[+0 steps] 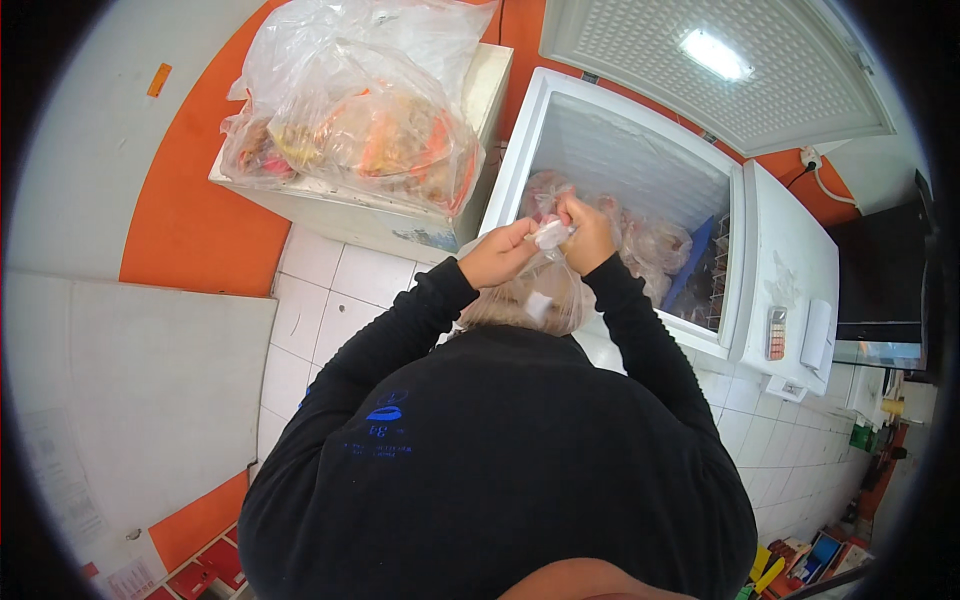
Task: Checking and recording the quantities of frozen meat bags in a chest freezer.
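Both my hands grip the gathered neck of a clear plastic bag point(535, 295) that hangs in front of my body, at the near edge of an open chest freezer point(545, 95). Its contents look brownish, with a white patch showing through; I cannot tell what they are. My left hand point(500, 255) closes on the twisted white top of the bag from the left. From the right, my right hand point(588, 235) pinches the same top. Beyond them, inside the freezer, lie several filled clear bags point(650, 245) with pinkish contents.
The freezer's raised lid point(720, 70) leans back against the wall. A blue divider point(690, 265) and a wire rack stand at its right inside. On the left, a white cabinet point(360, 210) carries large filled plastic bags point(370, 130). A small patterned item point(777, 335) rests on the freezer's right top.
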The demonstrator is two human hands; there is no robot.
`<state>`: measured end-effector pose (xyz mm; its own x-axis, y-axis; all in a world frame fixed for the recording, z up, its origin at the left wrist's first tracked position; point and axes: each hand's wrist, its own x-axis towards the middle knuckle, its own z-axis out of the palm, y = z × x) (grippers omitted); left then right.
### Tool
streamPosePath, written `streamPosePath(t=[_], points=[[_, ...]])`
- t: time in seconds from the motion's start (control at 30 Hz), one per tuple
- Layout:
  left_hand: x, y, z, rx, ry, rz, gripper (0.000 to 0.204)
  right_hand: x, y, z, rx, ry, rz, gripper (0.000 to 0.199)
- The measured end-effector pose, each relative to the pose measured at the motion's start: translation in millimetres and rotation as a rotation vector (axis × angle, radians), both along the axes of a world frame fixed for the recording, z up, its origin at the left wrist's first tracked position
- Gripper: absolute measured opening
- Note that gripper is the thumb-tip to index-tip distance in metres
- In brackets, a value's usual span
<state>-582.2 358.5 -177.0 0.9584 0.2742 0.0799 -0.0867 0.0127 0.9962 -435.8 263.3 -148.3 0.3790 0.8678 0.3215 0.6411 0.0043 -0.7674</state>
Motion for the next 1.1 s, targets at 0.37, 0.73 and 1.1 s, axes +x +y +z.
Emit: streamPosePath(t=[0.37,0.73,1.1], points=[[13,32,33,0.449,-0.109,0.25,0.028,-25,0,3,0.317,0.039,-0.087,0.039],[40,67,83,1.414,-0.405,0.405,0.019,-9,-28,54,0.259,-0.504,0.044,0.008],[63,82,26,0.958,-0.252,0.625,0.022,-23,-40,15,0.366,0.417,0.167,0.035]])
